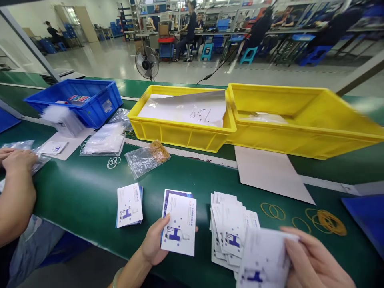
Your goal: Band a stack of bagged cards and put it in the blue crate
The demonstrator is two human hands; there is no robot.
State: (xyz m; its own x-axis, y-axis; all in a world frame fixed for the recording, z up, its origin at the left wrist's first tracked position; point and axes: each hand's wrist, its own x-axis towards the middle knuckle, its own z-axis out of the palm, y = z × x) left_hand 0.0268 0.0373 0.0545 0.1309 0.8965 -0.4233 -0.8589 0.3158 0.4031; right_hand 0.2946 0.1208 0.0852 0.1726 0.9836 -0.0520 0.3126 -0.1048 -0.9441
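My left hand grips a small stack of white leaflets printed with a blue device, held just above the green table's front edge. My right hand, at the lower right, is closed on another white leaflet, which is blurred by motion. Between the two hands a loose, fanned pile of the same leaflets lies on the table. A second neat stack of leaflets rests to the left of my left hand.
Two yellow bins stand behind, the left one with a sheet marked 750. A blue bin and plastic bags sit at left. Rubber bands lie at right. A co-worker's arm rests on the left.
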